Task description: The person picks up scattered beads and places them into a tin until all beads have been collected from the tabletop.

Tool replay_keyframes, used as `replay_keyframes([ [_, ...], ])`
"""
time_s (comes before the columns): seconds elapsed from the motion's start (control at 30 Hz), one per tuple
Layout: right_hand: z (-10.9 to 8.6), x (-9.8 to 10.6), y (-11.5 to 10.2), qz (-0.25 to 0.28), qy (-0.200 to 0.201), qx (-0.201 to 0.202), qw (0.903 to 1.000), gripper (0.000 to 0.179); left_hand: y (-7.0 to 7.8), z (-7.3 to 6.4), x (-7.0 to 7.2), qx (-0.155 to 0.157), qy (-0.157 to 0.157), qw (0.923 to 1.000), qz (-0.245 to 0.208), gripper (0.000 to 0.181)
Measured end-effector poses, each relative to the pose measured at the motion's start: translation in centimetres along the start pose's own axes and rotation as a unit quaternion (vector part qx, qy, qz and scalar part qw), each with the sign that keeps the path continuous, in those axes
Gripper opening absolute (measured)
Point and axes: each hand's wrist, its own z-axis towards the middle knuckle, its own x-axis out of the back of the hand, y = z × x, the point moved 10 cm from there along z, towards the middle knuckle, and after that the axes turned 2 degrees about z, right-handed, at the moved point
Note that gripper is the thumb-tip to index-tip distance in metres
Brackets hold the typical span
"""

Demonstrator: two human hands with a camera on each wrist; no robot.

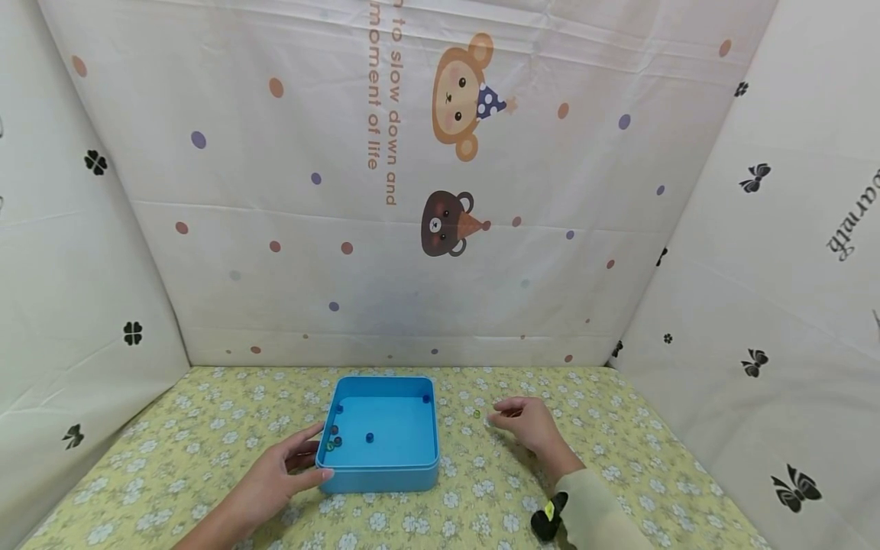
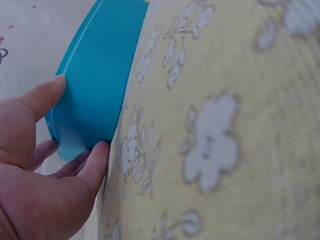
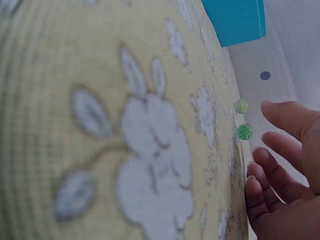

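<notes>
A square blue box (image 1: 385, 480) with an open top stands on the table, several dark and green marbles (image 1: 370, 438) lying inside. At its near left corner my left hand (image 1: 275, 470) holds the box, thumb on the front wall and fingers along the left side. The left wrist view shows the fingertips low on the box wall (image 2: 100, 85). To the right of the box, my right hand (image 1: 529, 428) hovers low with loosely bent fingers. In the right wrist view, a yellow-green marble (image 3: 241, 106) and a green marble (image 3: 245, 132) sit just beyond its fingertips.
The table has a yellow flowered cloth (image 1: 172, 489). Pale printed fabric walls rise at the back (image 1: 385, 305), left (image 1: 69, 305) and right (image 1: 722, 305). A black bow-shaped piece (image 1: 546, 523) hangs by the right sleeve (image 1: 598, 508).
</notes>
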Motion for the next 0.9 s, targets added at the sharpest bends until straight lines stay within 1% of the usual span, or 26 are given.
replay_keyframes([
  [0.2,-0.04,-0.39,-0.03,-0.016,-0.021,-0.003,0.9996,0.026,-0.12,-0.06,-0.11,-0.002,-0.008,0.9999,-0.008,0.089],
  [0.37,-0.1,-0.49,-0.06,-0.028,-0.029,-0.003,0.9992,0.025,-0.28,-0.1,-0.18,0.0,-0.01,0.9999,-0.012,0.09],
  [0.67,-0.22,-0.63,-0.7,-0.062,-0.034,0.0,0.9975,0.019,-0.18,0.1,0.13,0.005,0.005,1.0,0.001,0.088],
  [0.9,0.03,-0.59,-0.44,-0.069,-0.027,-0.004,0.9972,0.012,-0.24,-0.02,-0.1,0.0,-0.01,0.9999,-0.009,0.089],
])
